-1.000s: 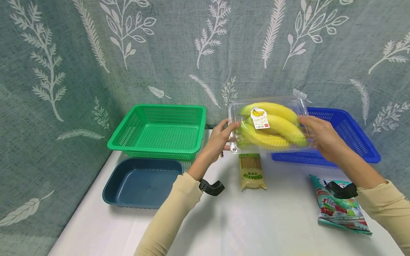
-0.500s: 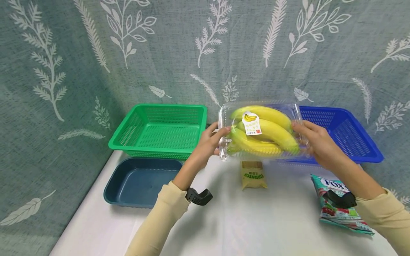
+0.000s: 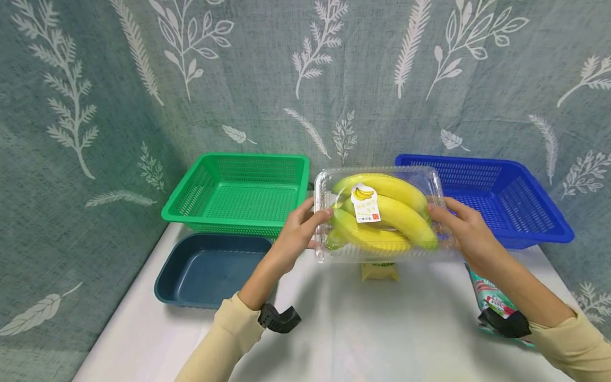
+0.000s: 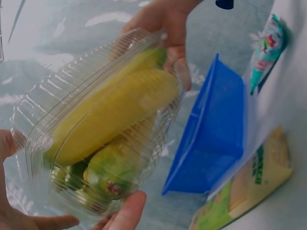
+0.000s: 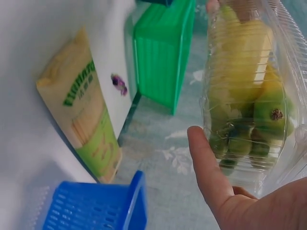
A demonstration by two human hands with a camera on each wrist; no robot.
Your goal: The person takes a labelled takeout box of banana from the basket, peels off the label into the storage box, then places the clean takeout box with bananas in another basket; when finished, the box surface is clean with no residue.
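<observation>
A clear plastic box of yellow-green bananas (image 3: 386,212) with a white label is held up above the table between both hands. The left hand (image 3: 291,239) grips its left end, thumb on the front. On the right end the right hand (image 3: 470,233) has its thumb on the lid and fingers behind. In the left wrist view the bananas (image 4: 115,115) show through the ribbed plastic, the right hand (image 4: 165,28) at the far end. The right wrist view shows the box (image 5: 244,91) above the right hand (image 5: 240,201).
A green basket (image 3: 248,228) stands at the back left, a dark blue tub (image 3: 215,305) before it. At the back right is a blue basket (image 3: 534,236). A noodle packet (image 3: 379,271) lies partly behind the box; a teal snack bag (image 3: 494,297) lies under the right forearm.
Both hands have brought the banana box left and lower, toward the camera. It now covers more of the noodle packet and less of the blue basket.
</observation>
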